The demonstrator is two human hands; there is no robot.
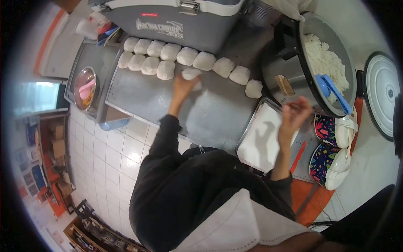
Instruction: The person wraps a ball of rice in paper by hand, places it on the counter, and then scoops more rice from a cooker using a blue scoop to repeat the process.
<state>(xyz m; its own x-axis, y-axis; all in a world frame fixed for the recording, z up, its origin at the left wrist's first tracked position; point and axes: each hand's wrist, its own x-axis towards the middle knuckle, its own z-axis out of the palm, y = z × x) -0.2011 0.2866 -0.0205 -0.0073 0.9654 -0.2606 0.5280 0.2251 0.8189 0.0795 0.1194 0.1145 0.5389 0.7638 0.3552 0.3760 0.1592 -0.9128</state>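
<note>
Near twelve o'clock the left hand (183, 87) grips a white bundle (191, 74), probably soft, best cupped round its sides, the right hand (289, 119) loosely spread at three.

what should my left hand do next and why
Probably settle the white piece beside the last one in the shorter, nearer row, since the left hand already holds it just past that row's end.
</note>
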